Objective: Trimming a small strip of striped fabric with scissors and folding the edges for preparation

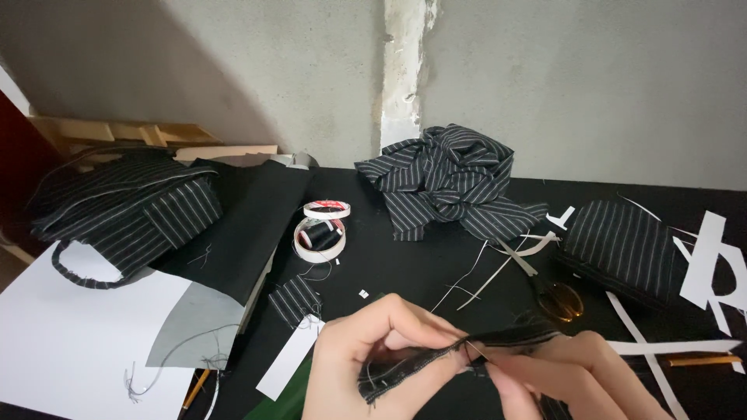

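Narrow black pinstriped fabric strip point(436, 359) sits low centre in view, just above table point(405, 272), pinched between both hands. Left hand point(373, 354) has fingers point(405, 311) curled over strip's left end, thumb under, closed on cloth. Right hand point(576, 373) grips strip's right part w/ fingers point(498, 372) closed tight; thin needle-like sliver shows at pinch point, too small to confirm.

Containers: two white tape rolls point(320, 229) stacked/overlapping at table centre; black thread spool point(319, 233) sits inside lower roll's ring. Upper, smaller ring rests on far edge of it.

Striped fabric bag w/ loop handle point(124, 214) lies far left, partly on white paper sheet point(62, 334); contents not visible. Flat black cloth panel point(249, 225) beside it, grey piece point(194, 327) below. Small striped swatch point(296, 299) near left hand, white paper slip point(289, 358) just under it.

Crumpled heap of striped fabric point(447, 183) at back against grey wall point(545, 85). Folded striped piece point(622, 249) at right. Scissors w/ gold-tone handles point(548, 284) lie between heap and folded piece, just beyond right hand. White paper offcuts point(712, 264) scattered far right, loose threads across table.
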